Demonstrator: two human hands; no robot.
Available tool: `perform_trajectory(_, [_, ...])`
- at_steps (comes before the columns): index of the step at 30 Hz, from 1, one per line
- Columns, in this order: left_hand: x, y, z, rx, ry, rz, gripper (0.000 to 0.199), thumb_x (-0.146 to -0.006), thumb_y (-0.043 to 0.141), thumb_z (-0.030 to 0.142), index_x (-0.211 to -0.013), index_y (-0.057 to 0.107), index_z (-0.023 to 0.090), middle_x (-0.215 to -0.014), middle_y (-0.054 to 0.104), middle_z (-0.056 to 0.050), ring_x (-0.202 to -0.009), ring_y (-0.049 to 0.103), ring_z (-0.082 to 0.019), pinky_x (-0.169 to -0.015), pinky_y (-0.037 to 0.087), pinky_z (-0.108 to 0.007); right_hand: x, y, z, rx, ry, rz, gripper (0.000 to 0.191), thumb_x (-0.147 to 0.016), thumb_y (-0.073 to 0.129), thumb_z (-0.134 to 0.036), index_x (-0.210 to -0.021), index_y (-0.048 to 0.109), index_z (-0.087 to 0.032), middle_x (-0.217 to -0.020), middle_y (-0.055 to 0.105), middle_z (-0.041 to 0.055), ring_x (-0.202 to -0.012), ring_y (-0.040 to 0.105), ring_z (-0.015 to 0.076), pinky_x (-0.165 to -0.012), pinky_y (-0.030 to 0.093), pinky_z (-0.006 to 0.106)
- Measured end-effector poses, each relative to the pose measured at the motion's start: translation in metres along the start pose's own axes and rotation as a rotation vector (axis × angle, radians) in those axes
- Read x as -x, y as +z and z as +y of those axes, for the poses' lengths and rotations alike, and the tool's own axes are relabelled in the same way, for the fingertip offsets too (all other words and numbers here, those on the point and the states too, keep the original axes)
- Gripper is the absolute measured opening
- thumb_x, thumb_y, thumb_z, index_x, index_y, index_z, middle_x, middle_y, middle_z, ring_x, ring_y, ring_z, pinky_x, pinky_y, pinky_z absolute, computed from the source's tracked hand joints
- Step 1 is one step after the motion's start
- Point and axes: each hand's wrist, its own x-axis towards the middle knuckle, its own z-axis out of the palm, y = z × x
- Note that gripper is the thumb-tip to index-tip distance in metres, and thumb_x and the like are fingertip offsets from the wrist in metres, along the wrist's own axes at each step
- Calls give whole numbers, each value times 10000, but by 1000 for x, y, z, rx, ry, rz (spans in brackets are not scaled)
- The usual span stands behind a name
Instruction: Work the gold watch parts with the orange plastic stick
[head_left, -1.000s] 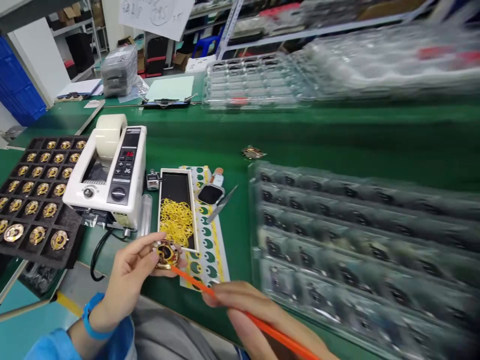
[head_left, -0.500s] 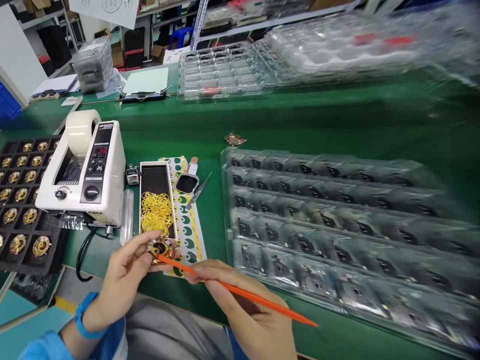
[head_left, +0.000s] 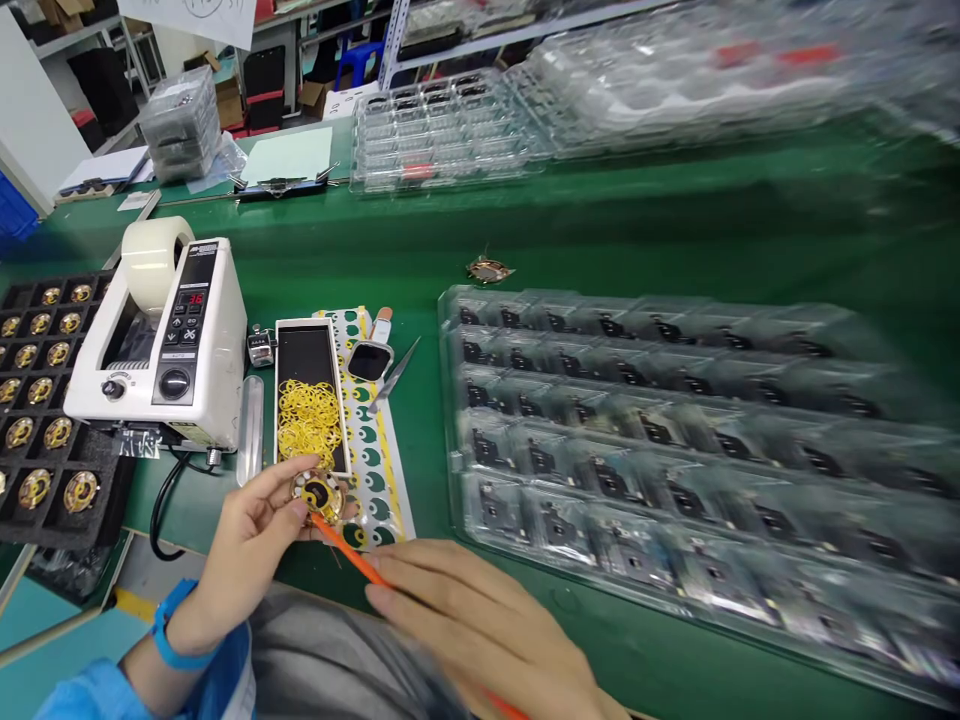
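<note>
My left hand (head_left: 251,545) grips a round gold-rimmed part (head_left: 319,494) with a dark centre and a yellow ring, tilted toward me between thumb and fingers. In my right hand (head_left: 480,620) is a thin orange pointed stick (head_left: 352,556), its tip touching the lower edge of that part. The right hand is slightly blurred. Just beyond the left hand stands a white-edged box (head_left: 304,350) holding a heap of yellow rings (head_left: 309,420). A sheet of yellow and green stickers (head_left: 382,490) lies beside the box, with a smartwatch (head_left: 370,360) and tweezers (head_left: 397,373) on it.
A white tape dispenser (head_left: 161,350) stands at left, before a black foam tray (head_left: 45,460) of round gold parts. A large clear tray (head_left: 675,470) of dark parts covers the right side. Another round part (head_left: 489,270) lies behind it. Clear trays (head_left: 450,130) line the back.
My right hand has rolled over and moved lower, so its back now faces up and the stick's rear end points down. The round part is tilted more toward me.
</note>
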Motion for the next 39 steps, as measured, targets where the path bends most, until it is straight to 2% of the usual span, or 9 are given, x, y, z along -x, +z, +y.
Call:
perform_trajectory(5, [2, 1, 2, -56, 3, -22, 286, -844, 720, 273, -1124, 752, 226, -961, 793, -40, -777, 759, -156, -704, 631, -223, -12, -2, -5, -151, 271, 229, 368, -820, 573, 26, -1058, 716, -217, -812, 741, 57, -709, 700, 187, -652, 601, 302])
perform_trajectory(9, [4, 1, 6, -123, -38, -40, 273, -859, 666, 217, -1116, 756, 206, -920, 790, -39, -773, 765, -172, -686, 645, -246, -18, 1, -5, -206, 392, 288, 308, -840, 579, -7, -955, 751, -236, -761, 741, 44, -640, 687, 176, -573, 579, 271])
perform_trajectory(15, [3, -3, 2, -85, -118, -145, 255, -885, 620, 218, -1094, 767, 227, -915, 789, -34, -825, 775, -198, -667, 644, -245, -6, 4, 4, -468, 733, 343, 127, -903, 671, -255, -862, 791, -248, -720, 759, 42, -649, 722, 175, -606, 607, 224])
perform_trajectory(18, [4, -5, -2, -34, -127, -151, 232, -883, 637, 233, -1068, 777, 235, -878, 790, -30, -860, 775, -218, -668, 641, -245, -4, 7, 6, -602, 901, 384, 206, -867, 718, -420, -853, 803, -233, -649, 737, 47, -593, 713, 171, -597, 610, 219])
perform_trajectory(22, [5, -4, -4, 13, -147, -148, 219, -868, 660, 233, -1053, 777, 226, -875, 796, -36, -858, 778, -230, -670, 639, -252, -12, 14, 4, -653, 993, 486, 340, -757, 786, -537, -710, 792, -200, -564, 693, 61, -511, 665, 164, -538, 591, 227])
perform_trajectory(28, [1, 4, -3, -16, -205, -77, 250, -742, 765, 174, -991, 746, 162, -803, 792, -42, -731, 780, -196, -577, 611, -188, -17, 24, -1, -702, 1013, 629, 338, -743, 806, -518, -653, 753, -196, -532, 657, 41, -467, 598, 141, -490, 552, 239])
perform_trajectory(33, [1, 9, -1, -72, -196, 4, 228, -659, 769, 101, -874, 704, 138, -722, 752, -11, -653, 769, -175, -482, 558, -133, -14, 16, -5, -622, 823, 710, 194, -863, 724, -447, -849, 781, -262, -643, 664, 17, -567, 607, 135, -545, 526, 245])
perform_trajectory(37, [-1, 11, -5, -131, -107, 57, 171, -640, 719, 62, -767, 642, 146, -635, 686, 31, -546, 737, -151, -382, 471, -102, -7, 8, -16, -327, 646, 634, 291, -997, 525, -371, -847, 743, -250, -850, 660, 59, -857, 633, 193, -708, 537, 302])
perform_trajectory(39, [-2, 12, -9, -161, -36, 106, 141, -658, 697, 70, -746, 623, 152, -599, 673, 37, -490, 709, -129, -348, 427, -89, -3, 10, -23, -191, 581, 530, 307, -1029, 441, -303, -872, 694, -230, -847, 640, 57, -877, 636, 191, -744, 537, 307])
